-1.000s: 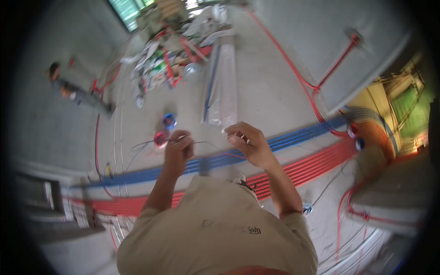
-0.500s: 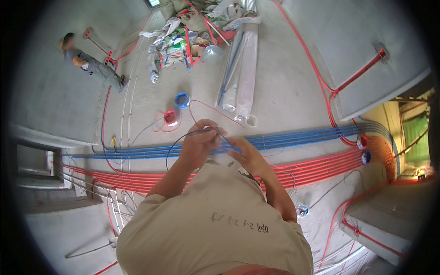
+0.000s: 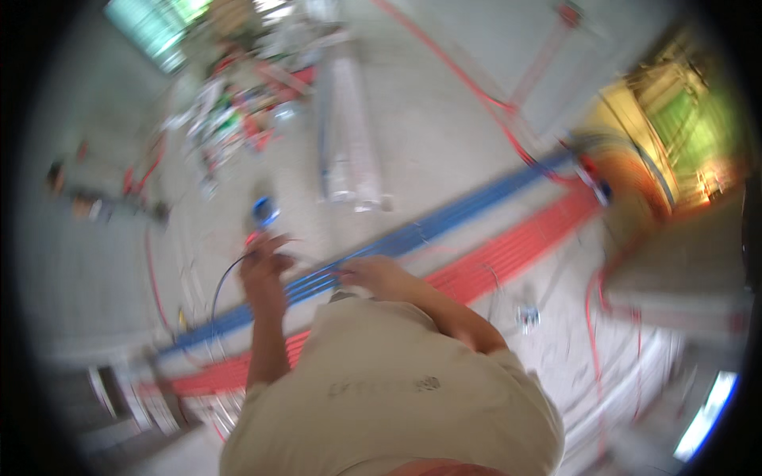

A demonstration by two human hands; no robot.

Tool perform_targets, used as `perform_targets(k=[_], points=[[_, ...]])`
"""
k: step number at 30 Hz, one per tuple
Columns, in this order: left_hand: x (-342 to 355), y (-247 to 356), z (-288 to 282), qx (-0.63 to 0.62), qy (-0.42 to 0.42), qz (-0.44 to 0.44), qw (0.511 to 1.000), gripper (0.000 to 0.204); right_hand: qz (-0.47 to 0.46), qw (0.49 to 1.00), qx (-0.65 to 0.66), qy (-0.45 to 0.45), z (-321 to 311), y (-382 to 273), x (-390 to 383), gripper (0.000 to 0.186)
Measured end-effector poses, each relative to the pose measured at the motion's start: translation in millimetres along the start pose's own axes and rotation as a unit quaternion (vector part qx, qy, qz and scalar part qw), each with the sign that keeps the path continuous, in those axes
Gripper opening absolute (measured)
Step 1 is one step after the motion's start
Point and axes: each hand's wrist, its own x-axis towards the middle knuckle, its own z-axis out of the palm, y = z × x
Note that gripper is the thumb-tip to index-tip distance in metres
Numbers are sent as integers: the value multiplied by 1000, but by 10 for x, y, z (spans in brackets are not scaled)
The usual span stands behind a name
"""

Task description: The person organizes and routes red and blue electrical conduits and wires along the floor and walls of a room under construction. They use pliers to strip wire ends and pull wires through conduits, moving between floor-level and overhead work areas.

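Note:
The picture is smeared by motion. My left hand [image 3: 266, 270] is raised in front of me with its fingers curled, and a thin dark blue wire [image 3: 218, 289] runs out of it and bends down to the left. To the right, apart from it, my right hand [image 3: 371, 274] hovers over the blue conduits [image 3: 444, 218] with bent fingers. Blur hides whether anything is between them. Just beyond my left hand lies a coil of blue wire [image 3: 265, 211], and a red coil [image 3: 252, 237] is partly covered by the fingers.
Red conduits [image 3: 508, 258] run beside the blue ones across the floor. Long wrapped pipes [image 3: 357, 151] and a heap of scrap [image 3: 230, 119] lie farther off. A person [image 3: 99, 198] is by the left wall. A small round container [image 3: 527, 317] sits to my right.
My hands have moved apart; earlier they were close together on the wire. My view has turned, so the floor and conduits appear tilted and shifted left.

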Motion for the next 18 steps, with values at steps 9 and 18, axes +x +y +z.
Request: perform_targets(k=[9,18], points=[[539,402,-1034,207,98,179,957,37,139,982,-28,122,-589,443,-875,22],[1111,1293,-2565,135,403,199,883,37,277,883,-292,242,-1055,1259,-1977,16]])
